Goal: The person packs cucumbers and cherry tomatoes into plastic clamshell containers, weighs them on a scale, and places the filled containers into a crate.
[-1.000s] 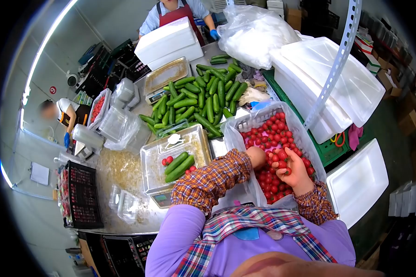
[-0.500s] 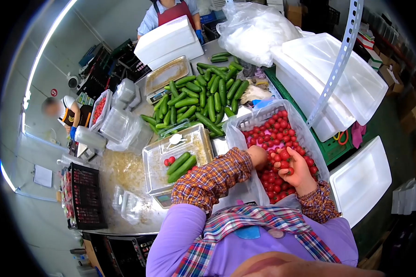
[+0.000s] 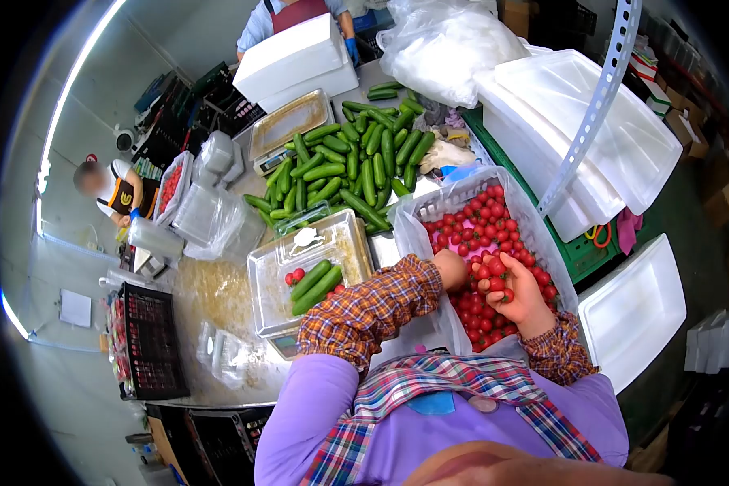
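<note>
My right hand is curled palm-up around several red cherry tomatoes, above a crate lined with clear plastic and filled with more of them. My left hand reaches down at the left side of the same crate, back of the hand upward; its fingers are hidden among the tomatoes. Left of my left sleeve sits a scale with a clear plastic tray on it. Two green cucumbers and a few cherry tomatoes lie in that tray, partly behind my sleeve.
Cucumbers are heaped mid-table beside a second scale. White foam boxes and a perforated metal post stand right. A foam lid lies near my right elbow. Clear packs and a black crate are left. Two people work beyond.
The tomatoes in my right hand have shifted slightly, and both hands stay over the crate. The view has tilted a little. The person at the left has leaned towards the table.
</note>
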Demonstrator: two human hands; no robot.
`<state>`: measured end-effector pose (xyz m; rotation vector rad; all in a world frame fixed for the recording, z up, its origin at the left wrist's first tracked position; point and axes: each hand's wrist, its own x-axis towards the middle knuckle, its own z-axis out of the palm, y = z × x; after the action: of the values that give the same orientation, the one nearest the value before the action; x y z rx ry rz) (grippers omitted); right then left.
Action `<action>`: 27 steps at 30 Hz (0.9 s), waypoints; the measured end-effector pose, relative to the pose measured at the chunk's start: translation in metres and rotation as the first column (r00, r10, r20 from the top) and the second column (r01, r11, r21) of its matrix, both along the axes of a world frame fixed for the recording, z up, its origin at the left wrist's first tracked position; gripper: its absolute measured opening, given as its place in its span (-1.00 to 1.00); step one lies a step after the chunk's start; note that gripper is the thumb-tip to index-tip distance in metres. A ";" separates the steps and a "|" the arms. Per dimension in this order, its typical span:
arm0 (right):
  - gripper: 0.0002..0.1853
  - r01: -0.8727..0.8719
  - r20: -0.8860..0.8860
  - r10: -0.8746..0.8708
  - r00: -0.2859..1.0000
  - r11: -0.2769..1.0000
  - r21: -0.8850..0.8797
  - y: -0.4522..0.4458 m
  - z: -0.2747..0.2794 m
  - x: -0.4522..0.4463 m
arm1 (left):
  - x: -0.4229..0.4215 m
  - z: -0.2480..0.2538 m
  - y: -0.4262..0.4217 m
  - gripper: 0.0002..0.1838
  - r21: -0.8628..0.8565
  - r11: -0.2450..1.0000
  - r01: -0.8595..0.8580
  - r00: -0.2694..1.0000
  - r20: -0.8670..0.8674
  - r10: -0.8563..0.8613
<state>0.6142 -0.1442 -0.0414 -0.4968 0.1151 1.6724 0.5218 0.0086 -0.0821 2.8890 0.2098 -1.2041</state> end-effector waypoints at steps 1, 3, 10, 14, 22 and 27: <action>-0.70 -0.004 -0.004 0.004 1.000 1.000 0.008 0.000 -0.001 0.000 | 0.001 0.000 -0.001 -0.75 0.002 1.000 -0.008 1.000 0.000 0.008; -0.69 -0.003 -0.004 0.003 1.000 1.000 0.008 -0.001 -0.002 0.001 | 0.005 -0.014 -0.003 -0.74 0.031 0.997 -0.073 0.997 0.003 0.073; -0.69 -0.010 0.002 0.010 1.000 1.000 0.007 0.000 -0.003 0.001 | -0.005 -0.030 0.002 -0.76 -0.062 0.986 -0.158 0.962 0.215 0.168; -0.69 -0.008 -0.018 0.008 1.000 1.000 0.028 0.000 -0.002 0.002 | -0.015 -0.005 -0.001 -0.78 -0.127 0.962 -0.242 0.885 0.377 0.272; -0.70 0.071 -0.043 -0.069 0.997 0.996 0.045 0.003 -0.013 0.009 | -0.035 0.042 0.015 -0.77 -0.797 0.586 -0.147 0.450 0.474 0.757; -0.70 0.090 -0.045 -0.088 0.995 0.995 0.040 0.005 -0.006 0.008 | -0.055 0.045 0.005 -0.84 -0.854 -0.514 0.075 0.278 -0.477 0.834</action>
<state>0.6221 -0.1390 -0.0478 -0.4183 0.1322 1.5954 0.4672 0.0138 -0.0372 0.9039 0.4614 0.2231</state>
